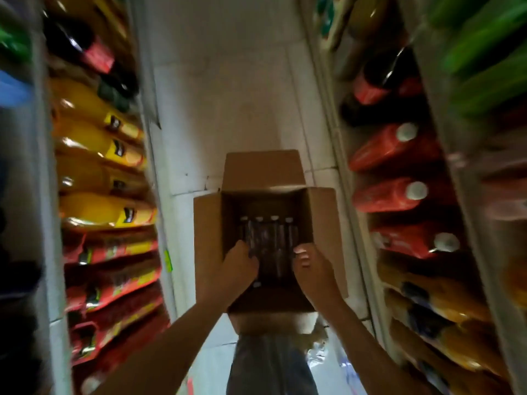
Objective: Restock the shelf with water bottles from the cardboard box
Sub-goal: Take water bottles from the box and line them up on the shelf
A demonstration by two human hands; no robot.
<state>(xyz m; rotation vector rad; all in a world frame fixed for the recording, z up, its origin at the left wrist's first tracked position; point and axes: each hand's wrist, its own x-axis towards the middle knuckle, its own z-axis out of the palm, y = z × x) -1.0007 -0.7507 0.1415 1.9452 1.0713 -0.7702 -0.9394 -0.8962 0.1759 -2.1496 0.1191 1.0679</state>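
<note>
A: Room to move?

B: Tight. The left shelf (94, 166) and the right shelf (399, 195) run down both sides, with a narrow strip of pale tiled floor (228, 95) between them. The left one carries yellow bottles (99, 143), with red packs nearer the camera. The right one carries red cartons (393, 146) with white caps.

A: Where's the box?

B: The cardboard box (208, 223) sits mid-aisle, directly under the camera. Far flap (262, 169) and both side flaps are folded out. The left flap has a thin strip of floor between it and the left shelf. The right flap reaches near the right shelf's base. Ahead of the far flap the floor is bare.

A: Contents?

B: The water bottles (268, 235) lie inside, four caps in a row pointing away from the camera. The box interior is dark and the picture is blurred.

A: Hands?

B: Both are inside the opening, wrists over the near edge. The left hand (238, 265) is by the left wall, fingers curled tight, knuckles up, touching the leftmost bottle. Can't tell whether it has actually closed round it. The right hand (312, 266) is by the right wall, fingers curled, nails showing, at the rightmost bottle. Can't tell whether it holds anything either. The gap between the hands spans the middle bottles.
</note>
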